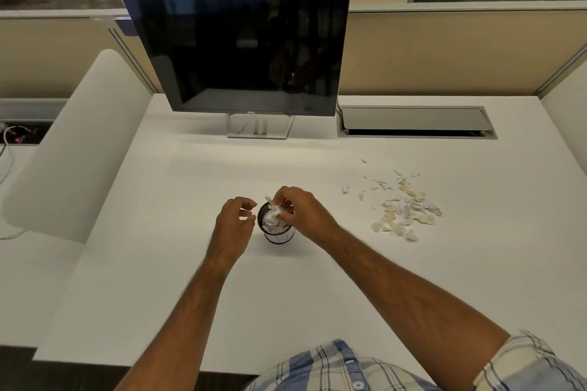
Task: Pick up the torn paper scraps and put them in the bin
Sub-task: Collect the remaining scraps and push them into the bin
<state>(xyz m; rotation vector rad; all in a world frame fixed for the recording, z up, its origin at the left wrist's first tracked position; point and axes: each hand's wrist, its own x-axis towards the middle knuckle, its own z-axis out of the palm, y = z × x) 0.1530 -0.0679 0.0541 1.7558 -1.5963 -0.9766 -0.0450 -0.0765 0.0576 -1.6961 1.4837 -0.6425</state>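
Right hand (301,211) grip pinches paper scraps (275,209) over the upright bin (279,236); left hand (234,220) beside it, fingers loosely spread, holding nothing.

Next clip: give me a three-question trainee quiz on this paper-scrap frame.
1. True or false: the bin is empty.
2. Where does the pile of scraps lie relative to the bin? A) on the person's right B) on the person's left C) behind the monitor
3. Fill in: the right hand holds scraps over the ____, while the left hand is beside it, holding nothing visible.

Key: 1 false, it already holds paper; 2 A; 3 bin.
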